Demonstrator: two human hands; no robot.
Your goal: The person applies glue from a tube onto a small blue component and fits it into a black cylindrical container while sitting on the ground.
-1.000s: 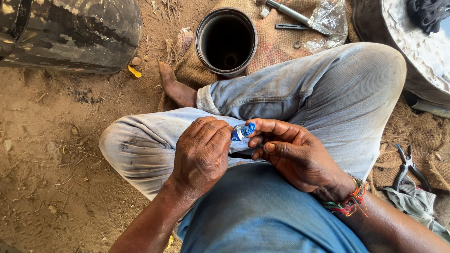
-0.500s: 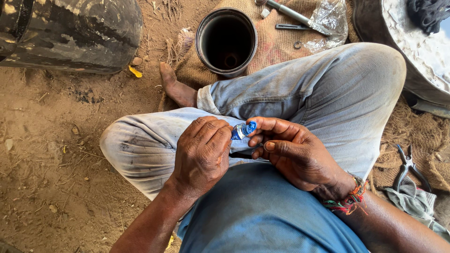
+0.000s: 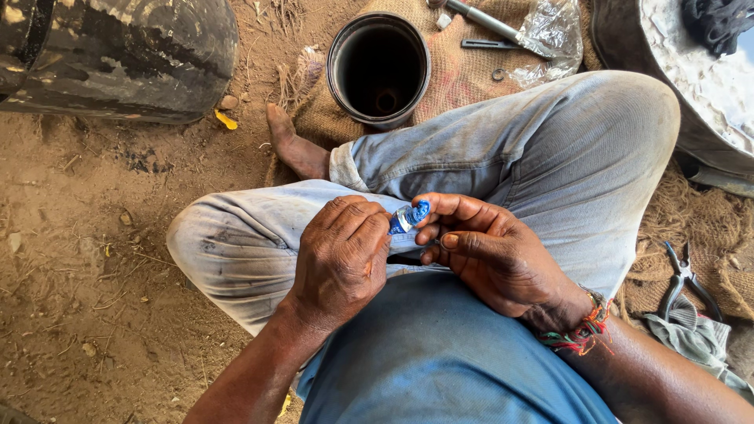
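I sit cross-legged on dirt ground in worn jeans. Both hands meet over my lap around a small blue and clear tube-like item (image 3: 408, 216). My left hand (image 3: 339, 263) is curled, its fingers closed on the item's lower end. My right hand (image 3: 491, 251) pinches the blue tip between thumb and fingers. A woven thread band circles my right wrist (image 3: 583, 330). Most of the item is hidden inside my fingers.
A dark metal cylinder (image 3: 378, 67) stands open on burlap sacking (image 3: 463, 74) ahead, with a metal tool (image 3: 487, 22) and clear plastic (image 3: 554, 35) beyond. A large black drum (image 3: 126, 55) lies far left. Pliers (image 3: 685, 279) rest on sacking at right. My bare foot (image 3: 294, 149) is near the cylinder.
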